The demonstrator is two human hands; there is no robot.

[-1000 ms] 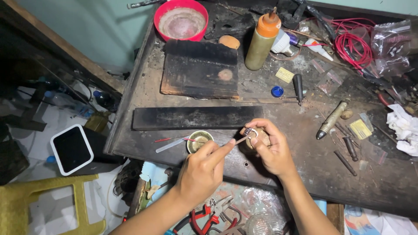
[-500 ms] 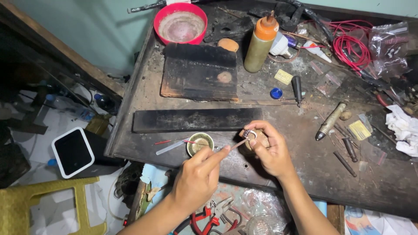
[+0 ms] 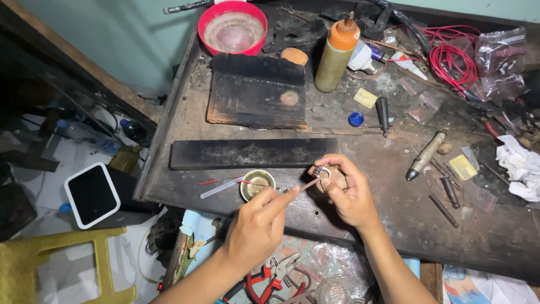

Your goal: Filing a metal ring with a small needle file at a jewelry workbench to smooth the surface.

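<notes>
My right hand grips a small wooden block with a small metal ring on top of it. My left hand pinches a thin stick tool whose tip touches the ring. Both hands hover over the front edge of a dark, stained workbench. A small round metal dish sits just left of the hands, with a thin red-tipped stick and a flat metal strip beside it.
A long black bar and a charred block lie behind the hands. A red bowl, an orange-capped bottle, red wire, a blue cap, hand tools and a white rag crowd the bench. Red pliers lie below.
My left hand has slid slightly lower and right while keeping the stick's tip at the ring. My right hand holds the block in about the same spot.
</notes>
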